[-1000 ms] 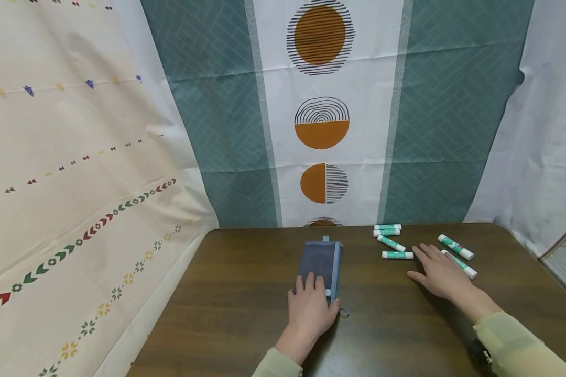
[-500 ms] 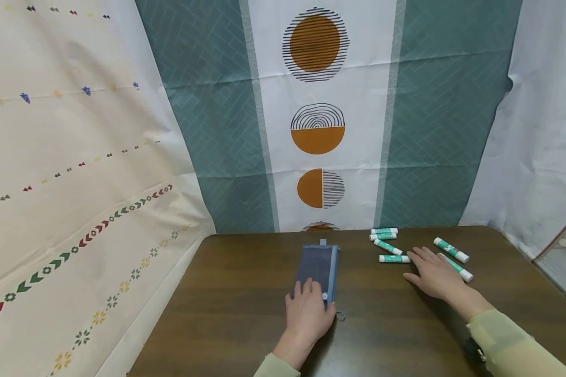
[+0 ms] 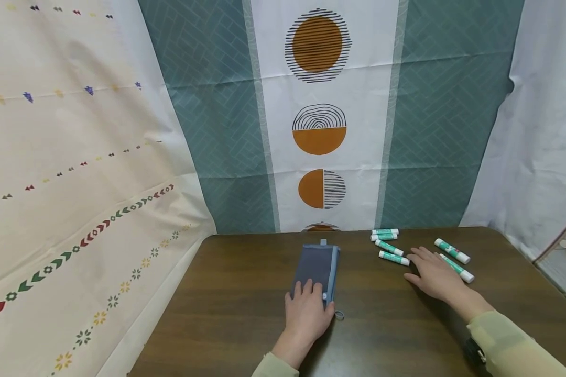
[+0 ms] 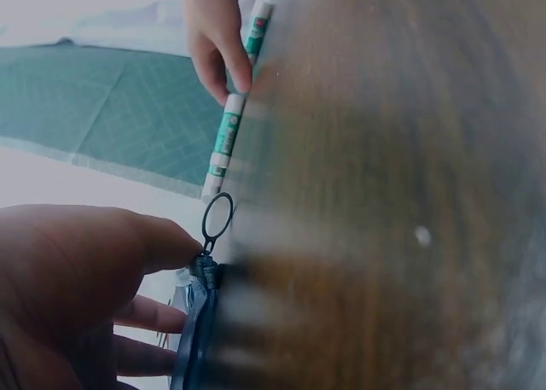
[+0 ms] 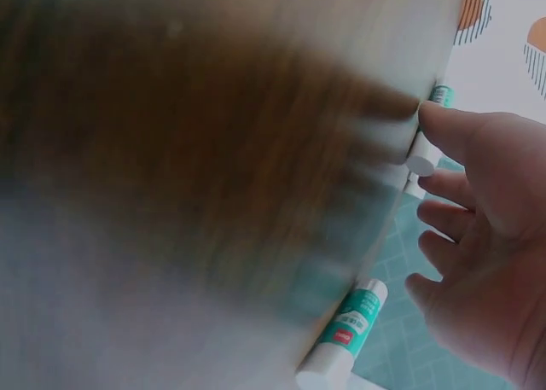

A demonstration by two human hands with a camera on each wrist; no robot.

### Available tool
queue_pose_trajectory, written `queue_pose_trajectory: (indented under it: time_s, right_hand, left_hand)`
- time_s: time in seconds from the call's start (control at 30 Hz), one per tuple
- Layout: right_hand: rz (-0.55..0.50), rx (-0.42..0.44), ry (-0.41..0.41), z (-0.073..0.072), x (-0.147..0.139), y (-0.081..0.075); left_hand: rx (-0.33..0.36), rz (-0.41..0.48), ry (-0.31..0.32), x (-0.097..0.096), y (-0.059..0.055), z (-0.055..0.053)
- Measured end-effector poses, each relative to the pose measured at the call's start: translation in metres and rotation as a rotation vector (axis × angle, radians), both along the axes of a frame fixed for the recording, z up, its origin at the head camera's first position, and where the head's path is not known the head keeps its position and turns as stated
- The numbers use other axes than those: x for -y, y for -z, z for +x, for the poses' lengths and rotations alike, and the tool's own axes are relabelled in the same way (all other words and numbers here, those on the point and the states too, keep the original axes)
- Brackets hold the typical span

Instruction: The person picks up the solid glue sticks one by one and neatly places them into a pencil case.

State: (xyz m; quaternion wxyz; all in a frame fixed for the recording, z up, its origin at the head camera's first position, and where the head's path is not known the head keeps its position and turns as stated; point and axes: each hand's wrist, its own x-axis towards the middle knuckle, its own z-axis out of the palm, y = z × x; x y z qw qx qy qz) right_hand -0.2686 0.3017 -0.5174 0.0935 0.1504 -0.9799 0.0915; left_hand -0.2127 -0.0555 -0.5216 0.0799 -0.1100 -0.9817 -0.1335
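Observation:
My left hand [image 3: 307, 315] rests on the near end of a blue-grey zip pouch [image 3: 315, 264], fingers spread across its top. In the left wrist view, the thumb lies at the zip's end, beside a ring pull [image 4: 218, 216]. My right hand [image 3: 434, 276] is low over the table among white-and-green glue sticks, its fingers loosely extended. One glue stick [image 3: 393, 258] lies right at its fingertips, slightly slanted. Another glue stick [image 3: 457, 268] is partly covered by the hand, and a further glue stick [image 3: 452, 251] lies beyond it.
Behind the right hand's stick, several more glue sticks [image 3: 384, 234] lie near the back edge of the brown wooden table [image 3: 226, 309]. A patterned green and white cloth [image 3: 332, 115] hangs along the back, and a cream cloth [image 3: 99, 209] borders the left side.
The glue stick at my right fingertips has turned a little, its right end now nearer to me. The view has shifted slightly; my left hand stays on the pouch.

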Motion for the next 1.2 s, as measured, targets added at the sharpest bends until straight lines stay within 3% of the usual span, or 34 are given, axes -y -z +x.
queue_pose_trajectory:
  time_s: [0.33,0.73,1.2]
  right_hand:
    - [0.013,-0.026,-0.001,-0.002,0.007,-0.003]
    - [-0.005,-0.014,0.047,-0.006,0.016,-0.003]
    - [-0.041,0.02,0.113,-0.012,0.021,-0.006]
  left_hand:
    - [-0.005,0.027,-0.003,0.001,0.002,0.0]
    - [0.003,-0.027,-0.002,0.002,0.0,0.003]
    - [-0.05,0.029,0.03,0.006,0.002,0.001]
